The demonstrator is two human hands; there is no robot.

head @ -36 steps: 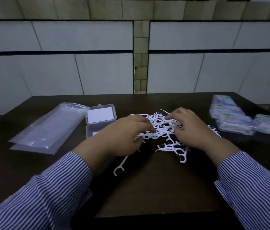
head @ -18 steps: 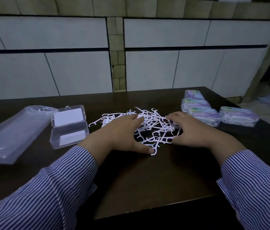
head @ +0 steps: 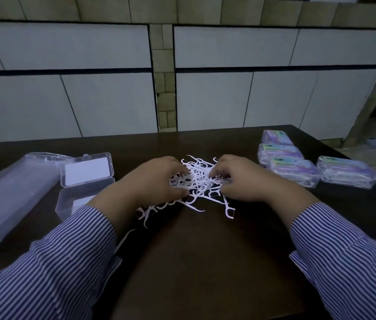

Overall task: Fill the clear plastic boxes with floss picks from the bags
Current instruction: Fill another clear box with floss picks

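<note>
Worktop [head: 194, 262], dark brown, fills the lower half of the head view, with a pale panelled wall [head: 103, 100] behind it. Striped sleeves [head: 50, 273] come in from seven and five o'clock.

An empty clear bag [head: 9, 199] lies flat at nine o'clock, its long axis running from the near left toward the far right. Just beside it, toward the centre, sits the open clear plastic box [head: 85, 195]; its hinged lid [head: 87, 168] stands up on the far side, showing a white label, and the tray's long axis runs roughly left to right. Whether any picks lie in the tray cannot be told.

At two o'clock four filled boxes [head: 297, 167] with purple labels are grouped: three in a touching row that runs away from the viewer, and the fourth just to their right.

The left hand [head: 157, 181] and the right hand [head: 244, 179] meet at the centre, palms down, over the pile of floss picks [head: 196, 179]. Both sets of fingers are curled in around the tangle from either side, pressing it together; the thumbs lie on the near edge. The white picks point every way, with no common axis. A few lie loose on the near side: one [head: 228, 207] at five o'clock of the pile has its handle pointing away and its forked head toward the viewer, and several more [head: 150, 210] spread near the left wrist.
</note>
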